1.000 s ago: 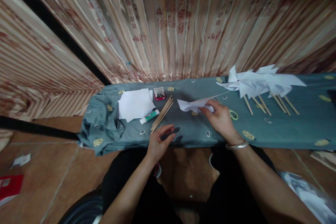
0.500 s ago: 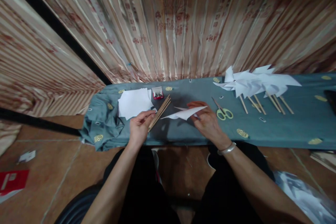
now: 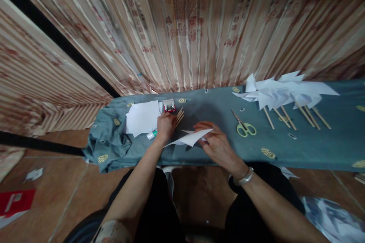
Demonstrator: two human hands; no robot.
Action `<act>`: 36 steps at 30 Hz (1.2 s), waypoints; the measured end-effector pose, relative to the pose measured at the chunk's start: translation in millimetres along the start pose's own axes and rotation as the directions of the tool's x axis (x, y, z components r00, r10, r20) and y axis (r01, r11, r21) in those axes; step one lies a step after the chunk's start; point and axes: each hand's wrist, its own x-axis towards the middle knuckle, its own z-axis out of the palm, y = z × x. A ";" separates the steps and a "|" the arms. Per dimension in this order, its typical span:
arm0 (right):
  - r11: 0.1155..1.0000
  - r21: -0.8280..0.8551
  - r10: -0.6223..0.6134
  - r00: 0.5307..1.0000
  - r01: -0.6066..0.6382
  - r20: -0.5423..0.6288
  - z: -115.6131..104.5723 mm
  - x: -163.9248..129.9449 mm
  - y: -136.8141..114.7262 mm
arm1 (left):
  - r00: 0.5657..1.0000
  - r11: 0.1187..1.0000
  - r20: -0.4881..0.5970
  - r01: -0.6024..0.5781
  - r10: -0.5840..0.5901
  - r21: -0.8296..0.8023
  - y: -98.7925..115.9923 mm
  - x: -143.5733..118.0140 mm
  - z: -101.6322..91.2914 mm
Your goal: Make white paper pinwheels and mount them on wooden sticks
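My right hand (image 3: 218, 145) holds a folded white paper piece (image 3: 190, 138) just above the teal cloth-covered bench (image 3: 205, 102). My left hand (image 3: 166, 125) rests on a bundle of wooden sticks (image 3: 179, 115), fingers curled over them, beside a glue stick (image 3: 151, 134). A stack of white paper sheets (image 3: 142, 117) lies left of that hand, and a small red box of pins (image 3: 169, 105) sits just behind it. Whether the left hand grips a stick is hidden by its fingers.
Green-handled scissors (image 3: 242, 126) lie right of my right hand. Several finished white paper pinwheels on sticks (image 3: 282, 93) lie at the bench's right. A striped curtain (image 3: 185, 26) hangs behind. Red packaging (image 3: 14, 202) and paper scraps lie on the tiled floor.
My left hand rose from the bench's front edge to the sticks and glue stick. My right hand carried the folded paper left and toward me, uncovering the scissors.
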 end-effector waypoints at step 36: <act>0.987 0.149 0.085 0.972 -0.053 -0.220 -54.3 -11.7 4.6 | 0.973 0.535 0.192 0.093 0.131 -0.840 86.5 -38.9 -50.7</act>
